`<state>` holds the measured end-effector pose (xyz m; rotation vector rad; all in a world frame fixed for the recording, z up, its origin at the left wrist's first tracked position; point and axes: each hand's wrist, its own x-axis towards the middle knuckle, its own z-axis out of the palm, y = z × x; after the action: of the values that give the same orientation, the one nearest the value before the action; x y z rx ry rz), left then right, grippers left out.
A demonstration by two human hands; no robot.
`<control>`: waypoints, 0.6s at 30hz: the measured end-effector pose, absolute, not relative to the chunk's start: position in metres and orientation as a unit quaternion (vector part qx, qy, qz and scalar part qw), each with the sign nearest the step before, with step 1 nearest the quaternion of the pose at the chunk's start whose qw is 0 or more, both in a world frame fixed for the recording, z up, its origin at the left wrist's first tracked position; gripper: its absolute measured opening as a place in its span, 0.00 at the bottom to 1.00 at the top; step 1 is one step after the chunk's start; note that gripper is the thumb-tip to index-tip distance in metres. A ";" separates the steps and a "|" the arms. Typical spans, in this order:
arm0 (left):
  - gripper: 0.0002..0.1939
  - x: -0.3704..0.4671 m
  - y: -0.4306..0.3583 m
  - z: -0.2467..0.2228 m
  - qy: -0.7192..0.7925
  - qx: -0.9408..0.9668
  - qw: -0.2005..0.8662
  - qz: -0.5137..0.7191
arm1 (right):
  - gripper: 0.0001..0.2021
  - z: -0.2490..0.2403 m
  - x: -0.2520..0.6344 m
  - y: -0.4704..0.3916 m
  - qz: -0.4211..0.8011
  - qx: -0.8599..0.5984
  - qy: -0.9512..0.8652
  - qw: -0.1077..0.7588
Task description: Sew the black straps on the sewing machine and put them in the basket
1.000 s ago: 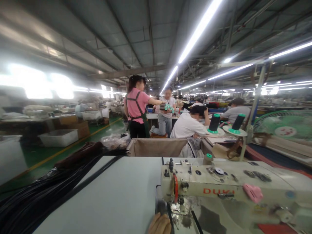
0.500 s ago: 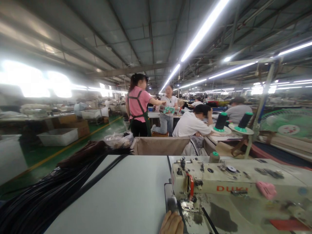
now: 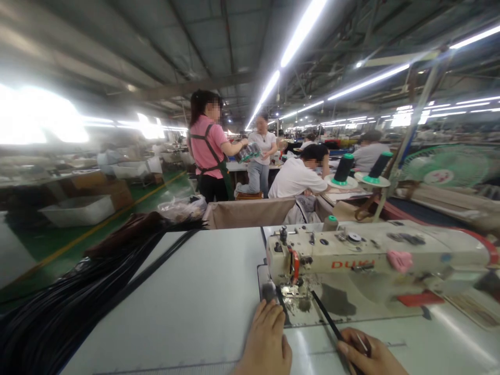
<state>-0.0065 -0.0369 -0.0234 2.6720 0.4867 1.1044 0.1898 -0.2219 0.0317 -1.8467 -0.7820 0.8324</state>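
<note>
1. Long tube lights (image 3: pixel 304 36) run over a sewing hall; a pale table (image 3: pixel 203 291) carries a sewing machine (image 3: pixel 375 255), with a heap of black strips (image 3: pixel 97 302) along its left side.
2. Under inspection: one black strip (image 3: pixel 327 315), lying aslant over the machine bed, its far end just right of the presser foot (image 3: pixel 291 291) and its near part in my grasp.
3. My right hand (image 3: pixel 363 351) grips that strip; a slim pale object (image 3: pixel 362 342) also shows among its fingers, too small to identify.
4. My left hand (image 3: pixel 265 336) lies forward beside the needle area, fingers extended, thumb apart. Whether they pin anything beneath, I cannot tell.
5. Risk, in my judgement: my left fingertips sit near the presser foot, so a slip forward and sideways with the machine running could injure them.
6. Further risk: a hard or skewed pull by my right hand could drag the strip out of line; the pale object could snag it.
7. Against the frame half a second ago: my right hand has entered view, the camera looks lower, and the bundle (image 3: pixel 248 152) between two co-workers has moved toward the one in pink.
</note>
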 end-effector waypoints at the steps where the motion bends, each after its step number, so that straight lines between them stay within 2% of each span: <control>1: 0.23 -0.009 -0.039 -0.018 0.170 0.909 0.109 0.366 | 0.32 0.035 0.188 -0.223 0.343 -0.754 -0.317 0.462; 10: 0.25 -0.020 -0.039 0.009 0.149 0.940 0.108 0.288 | 0.25 0.067 0.170 -0.227 0.351 -0.739 -0.308 0.485; 18: 0.24 -0.023 -0.038 0.009 0.148 0.946 0.100 0.269 | 0.25 0.065 0.171 -0.228 0.351 -0.739 -0.305 0.487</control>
<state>-0.0232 -0.0378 0.0090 2.7968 0.4384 0.7946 0.1710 -0.2282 0.0647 -1.7980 -0.7416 0.8543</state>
